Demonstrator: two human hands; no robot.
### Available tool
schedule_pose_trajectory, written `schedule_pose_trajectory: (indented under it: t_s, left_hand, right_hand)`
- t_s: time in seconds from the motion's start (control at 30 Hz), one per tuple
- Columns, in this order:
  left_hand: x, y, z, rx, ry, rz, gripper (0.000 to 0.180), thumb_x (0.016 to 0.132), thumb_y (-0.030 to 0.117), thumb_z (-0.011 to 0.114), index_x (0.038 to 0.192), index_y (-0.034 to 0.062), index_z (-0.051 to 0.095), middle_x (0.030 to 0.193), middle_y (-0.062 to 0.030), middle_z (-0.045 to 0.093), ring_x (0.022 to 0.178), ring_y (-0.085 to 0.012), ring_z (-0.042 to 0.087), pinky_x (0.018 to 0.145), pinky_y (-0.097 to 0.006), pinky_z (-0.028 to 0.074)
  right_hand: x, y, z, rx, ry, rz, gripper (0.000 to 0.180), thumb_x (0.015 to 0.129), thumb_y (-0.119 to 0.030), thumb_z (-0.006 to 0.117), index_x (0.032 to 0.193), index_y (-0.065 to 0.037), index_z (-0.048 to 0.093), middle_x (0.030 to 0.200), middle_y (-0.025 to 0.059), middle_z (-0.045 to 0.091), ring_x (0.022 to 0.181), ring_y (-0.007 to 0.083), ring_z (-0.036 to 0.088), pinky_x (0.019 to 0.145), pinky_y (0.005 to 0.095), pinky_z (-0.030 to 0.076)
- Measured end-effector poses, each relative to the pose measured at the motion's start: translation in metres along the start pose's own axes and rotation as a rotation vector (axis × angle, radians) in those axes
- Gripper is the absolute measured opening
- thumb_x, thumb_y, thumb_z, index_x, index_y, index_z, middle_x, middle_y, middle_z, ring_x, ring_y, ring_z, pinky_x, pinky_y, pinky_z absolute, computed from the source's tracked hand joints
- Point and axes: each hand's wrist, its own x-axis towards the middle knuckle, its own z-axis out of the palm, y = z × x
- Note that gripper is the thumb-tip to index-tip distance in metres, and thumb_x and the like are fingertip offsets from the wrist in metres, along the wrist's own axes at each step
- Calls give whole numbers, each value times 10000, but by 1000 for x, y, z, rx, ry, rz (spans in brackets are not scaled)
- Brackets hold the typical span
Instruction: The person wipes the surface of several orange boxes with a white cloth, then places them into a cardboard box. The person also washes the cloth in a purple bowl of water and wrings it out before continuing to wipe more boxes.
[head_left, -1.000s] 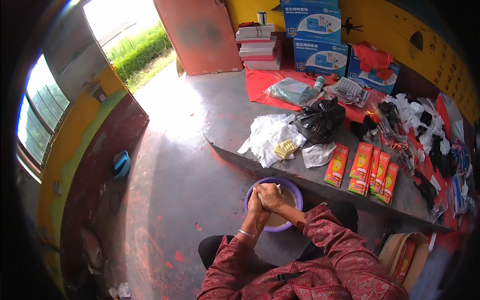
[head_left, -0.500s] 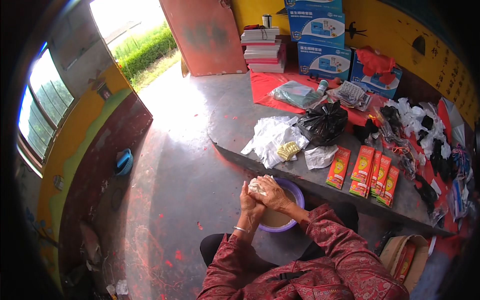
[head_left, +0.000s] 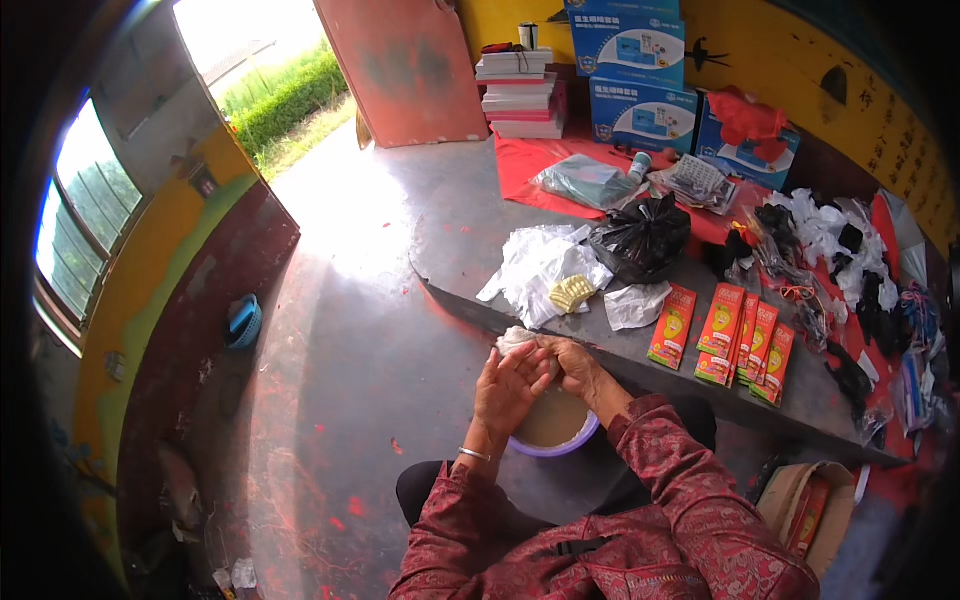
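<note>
1. White cloth (head_left: 515, 340) is partly hidden behind the left grip (head_left: 505, 388) (a bare hand), so its full shape I cannot tell.
2. Right grip (head_left: 578, 370) covers some far rim of the purple basin (head_left: 548, 452).
3. Upper edge cuts the stacked blue boxes (head_left: 641, 108).

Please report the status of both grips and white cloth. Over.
Left grip open, palm showing. Right grip holds white cloth. Left grip partly hides cloth. Purple basin below.
</note>
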Motion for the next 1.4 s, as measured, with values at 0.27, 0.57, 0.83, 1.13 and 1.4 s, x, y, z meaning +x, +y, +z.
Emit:
schedule_pose_trajectory:
  t_s: [0.27, 0.57, 0.83, 1.13, 1.4]
  left_hand:
    - [-1, 9, -11, 148, 290, 3, 428, 903, 405, 388, 1053, 38, 550, 937, -193, 634, 811, -288, 628, 744, -369, 514]
    - [4, 18, 0, 539, 944, 283, 434, 893, 357, 451, 1216, 69, 420, 1180, -128, 495, 1080, -239, 488, 927, -396, 378]
    - [2, -15, -12, 760, 529, 186, 339, 909, 343, 488, 998, 24, 558, 835, -35, 587, 678, -118, 543, 574, -274, 461]
    - [7, -3, -15, 606, 561, 366, 324, 886, 269, 544, 977, -42, 551, 946, -111, 611, 798, -183, 609, 704, -309, 514]
    - [-14, 26, -64, 401, 1168, 360, 254, 840, 221, 603, 1020, 61, 520, 975, -77, 595, 820, -185, 585, 736, -333, 491]
  right_hand:
    - [-24, 9, 30, 260, -222, 96, 183, 927, -244, 441, 904, -77, 511, 712, -35, 481, 625, 62, 470, 551, 231, 451]
    - [-35, -6, 42, -14, -102, -244, 227, 939, -226, 423, 1006, -50, 551, 962, 20, 593, 871, 116, 569, 811, 270, 461]
    - [-30, 17, 40, -244, 22, -203, 193, 830, -208, 629, 927, -51, 572, 878, -4, 595, 773, 71, 553, 688, 222, 448]
    - [-28, -21, 23, -466, 239, -426, 48, 800, -68, 618, 812, -52, 573, 745, -10, 580, 675, 60, 528, 597, 215, 433]
    - [-29, -53, 24, 29, 235, -525, 155, 803, -5, 566, 957, -7, 545, 855, 68, 604, 696, 135, 589, 676, 246, 482]
